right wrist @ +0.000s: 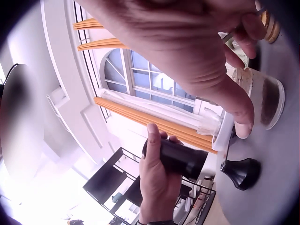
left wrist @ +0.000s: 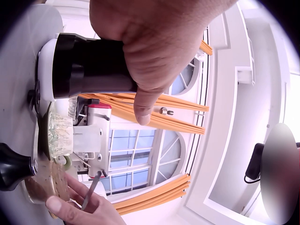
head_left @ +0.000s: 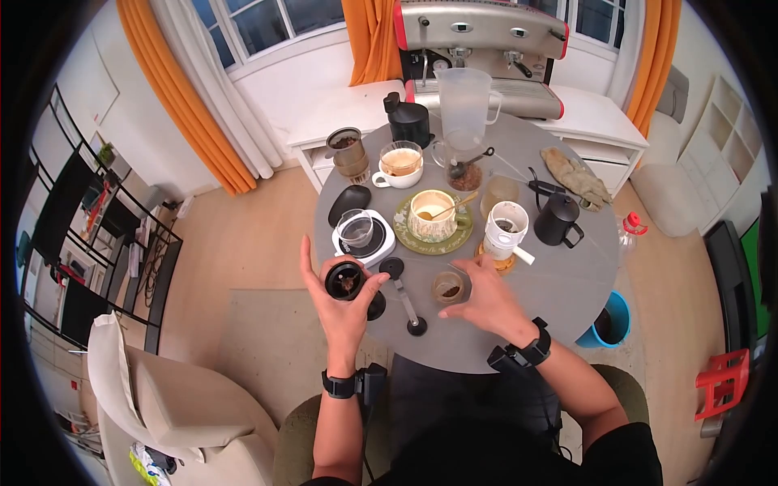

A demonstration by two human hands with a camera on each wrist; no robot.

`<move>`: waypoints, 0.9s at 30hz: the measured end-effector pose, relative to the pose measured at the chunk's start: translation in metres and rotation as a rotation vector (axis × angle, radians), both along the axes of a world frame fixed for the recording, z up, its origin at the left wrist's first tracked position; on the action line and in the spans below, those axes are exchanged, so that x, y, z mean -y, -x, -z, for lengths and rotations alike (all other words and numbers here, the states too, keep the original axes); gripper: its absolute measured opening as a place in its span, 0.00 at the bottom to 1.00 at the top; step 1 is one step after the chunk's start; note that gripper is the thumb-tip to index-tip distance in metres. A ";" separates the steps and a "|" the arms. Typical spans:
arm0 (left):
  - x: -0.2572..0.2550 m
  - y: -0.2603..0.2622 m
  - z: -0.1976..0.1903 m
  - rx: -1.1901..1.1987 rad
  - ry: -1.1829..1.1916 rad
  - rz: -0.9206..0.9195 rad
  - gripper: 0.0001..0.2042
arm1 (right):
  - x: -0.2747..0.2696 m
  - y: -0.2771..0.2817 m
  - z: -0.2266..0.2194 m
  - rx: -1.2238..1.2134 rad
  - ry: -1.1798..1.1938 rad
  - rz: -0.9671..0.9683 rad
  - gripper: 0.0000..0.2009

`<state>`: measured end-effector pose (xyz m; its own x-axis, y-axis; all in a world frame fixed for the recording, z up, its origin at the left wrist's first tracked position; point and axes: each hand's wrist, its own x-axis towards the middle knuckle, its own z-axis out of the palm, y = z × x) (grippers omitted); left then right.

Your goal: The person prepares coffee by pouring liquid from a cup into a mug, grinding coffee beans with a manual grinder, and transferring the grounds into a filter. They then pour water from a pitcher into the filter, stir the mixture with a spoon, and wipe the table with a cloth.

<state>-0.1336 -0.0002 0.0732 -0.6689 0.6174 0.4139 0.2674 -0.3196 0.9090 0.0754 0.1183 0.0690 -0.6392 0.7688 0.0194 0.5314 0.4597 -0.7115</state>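
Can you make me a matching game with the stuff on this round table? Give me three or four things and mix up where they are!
Things:
1. black grinder
2. small glass cup
3. black kettle
4. clear pitcher

Places:
A. at the far edge of the table, in front of the espresso machine
B. held in the left hand
C. under the fingers of the right hand
D. on the right side of the table, beside the white cup

Pairs: 1-B, 2-C, 3-D, 4-A
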 end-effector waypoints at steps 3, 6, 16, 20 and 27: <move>0.003 0.000 0.000 -0.006 -0.002 -0.007 0.60 | -0.007 0.005 0.011 0.012 0.040 -0.032 0.43; 0.005 0.001 0.002 0.002 -0.004 -0.021 0.60 | -0.008 0.008 0.018 -0.021 0.038 -0.037 0.37; 0.007 0.002 -0.001 0.039 -0.035 -0.029 0.58 | 0.013 0.002 -0.007 -0.418 -0.174 -0.194 0.33; 0.006 0.001 0.001 0.039 -0.044 -0.019 0.59 | 0.017 0.001 -0.028 -0.450 -0.215 -0.265 0.35; 0.009 0.003 -0.001 0.025 -0.054 -0.033 0.59 | 0.022 0.005 -0.039 -0.480 -0.160 -0.306 0.37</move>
